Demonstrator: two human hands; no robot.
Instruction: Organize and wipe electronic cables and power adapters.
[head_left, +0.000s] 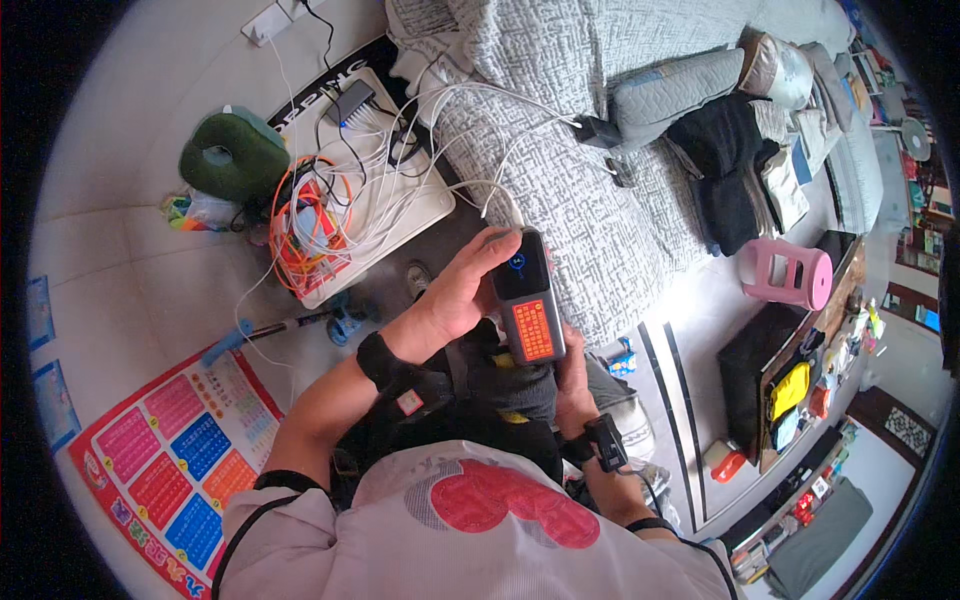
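A dark grey power bank (529, 296) with a lit round display and an orange-red label bearing writing is held up before me. My left hand (454, 304) grips its left side, thumb across the top near the display. At its lower right edge is my right hand (574, 382), with some fingers hidden behind the case. A white cable (512, 201) meets the upper end of the power bank. Two black devices, a nearer one (621, 172) and a farther one (598, 132), lie on the bed with white cables running to them.
A white folding table (416, 191) at the left bears a multi-port charger (351, 103), tangled cables and an orange cord. The bed (517, 82) has a patterned cover and folded clothes (716, 142). Beyond it stands a pink stool (787, 276). A printed poster (176, 469) is at lower left.
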